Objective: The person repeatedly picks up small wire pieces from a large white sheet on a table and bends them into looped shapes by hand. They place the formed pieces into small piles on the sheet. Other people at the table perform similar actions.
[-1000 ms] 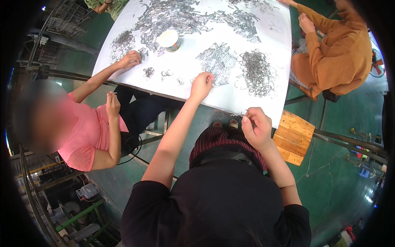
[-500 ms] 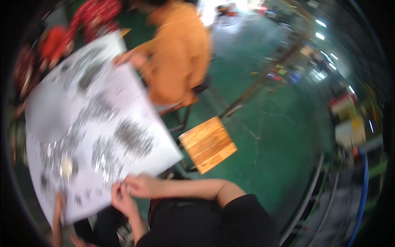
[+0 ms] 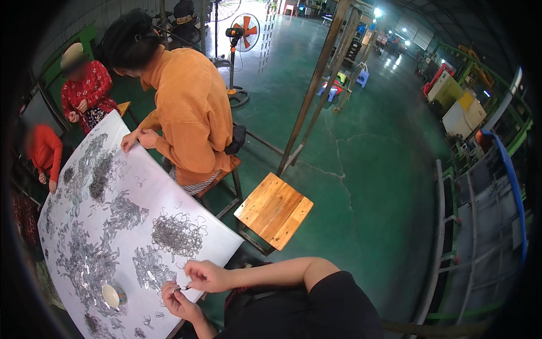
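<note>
My left hand (image 3: 180, 303) is closed in a pinch on a small shiny metal piece (image 3: 182, 288) near the table's front edge. Just above and to the right of it, my right hand (image 3: 208, 276) is curled with its fingers drawn together; whatever it holds, if anything, is too small to make out. Left of my hands lies a pile of short metal clips (image 3: 151, 269) on the white-covered table (image 3: 217, 229). Farther back is a heap of thin bent wire rings (image 3: 178, 233).
A paper cup (image 3: 112, 296) stands among loose metal pieces on the left. A co-worker in an orange jacket (image 3: 192, 107) sits at the right table edge; two people in red (image 3: 48, 150) sit at the far left. A wooden stool (image 3: 275, 210) stands right of the table.
The view has swung and become sharp. My hands, close together before, are now slightly apart, the right one raised above the left.
</note>
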Tool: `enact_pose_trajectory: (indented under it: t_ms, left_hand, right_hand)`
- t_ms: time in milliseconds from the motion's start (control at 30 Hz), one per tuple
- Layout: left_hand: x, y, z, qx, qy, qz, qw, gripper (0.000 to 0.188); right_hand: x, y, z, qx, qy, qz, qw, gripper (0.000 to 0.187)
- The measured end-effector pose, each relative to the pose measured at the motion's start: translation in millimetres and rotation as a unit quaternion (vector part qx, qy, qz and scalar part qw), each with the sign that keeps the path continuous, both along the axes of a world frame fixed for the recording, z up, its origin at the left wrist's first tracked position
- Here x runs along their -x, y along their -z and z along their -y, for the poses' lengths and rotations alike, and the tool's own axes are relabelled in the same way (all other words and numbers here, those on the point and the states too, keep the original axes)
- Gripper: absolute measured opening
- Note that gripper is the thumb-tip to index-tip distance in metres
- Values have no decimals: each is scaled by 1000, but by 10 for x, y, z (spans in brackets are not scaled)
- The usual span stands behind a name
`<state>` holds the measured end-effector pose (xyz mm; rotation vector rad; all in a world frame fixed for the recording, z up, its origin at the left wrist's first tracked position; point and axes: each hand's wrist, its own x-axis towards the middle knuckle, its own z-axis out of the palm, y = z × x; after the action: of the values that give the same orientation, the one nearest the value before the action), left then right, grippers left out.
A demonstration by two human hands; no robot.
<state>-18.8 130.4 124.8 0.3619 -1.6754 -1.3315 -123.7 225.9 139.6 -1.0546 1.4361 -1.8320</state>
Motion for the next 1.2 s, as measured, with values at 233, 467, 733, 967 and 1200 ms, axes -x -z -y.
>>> enact_pose_trajectory:
  t_ms: [233,467,733,967,1200]
  left_hand:
    - [-95,-161,-106,5,-55,-9,998,12]
    - [-238,-147,-168,-6,-57,-5,998,13]
    - [-329,-134,-213,-13,-84,19,996,18]
    - [-346,-111,-186,-11,-79,21,997,17]
    - [-236,-141,-197,7,-52,6,999,18]
  right_hand:
    - [643,876,336,-191,178,-328,908,35]
    - [854,1560,858,-443,145,-431,773,24]
    - [938,1714,1006,-407,154,-459,774,7]
    - [1024,1453,1002,-325,106,-195,919,9]
    - [1189,1716,1053,-281,94,-125,947,14]
